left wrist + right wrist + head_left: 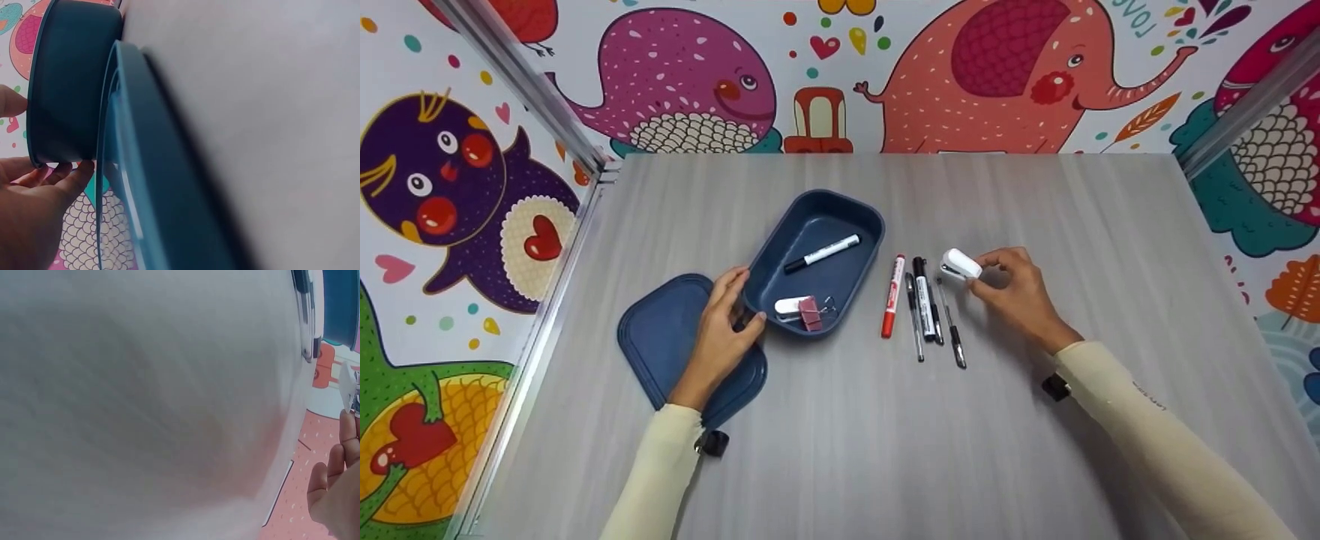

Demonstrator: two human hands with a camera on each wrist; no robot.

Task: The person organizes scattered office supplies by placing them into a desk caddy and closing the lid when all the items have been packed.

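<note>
In the head view my left hand (720,341) holds the near left corner of a dark blue open box (769,259), its thumb and fingers around the outside walls. The wall of this box (73,84) also shows in the left wrist view. Inside lie a black-and-white marker (821,253), a pinkish-red binder clip (810,313) and a small white object (790,305), partly covered by the clip. My right hand (1020,296) pinches a small white stapler (961,264) by one end, above the pens. In the right wrist view the stapler (347,388) is partly cut off.
Beneath my left forearm lies the blue lid (664,330). Between the box and my right hand are a red marker (893,296), a black-and-white marker (924,300) and several pens (956,345). Patterned panels (682,82) border the grey table (847,435).
</note>
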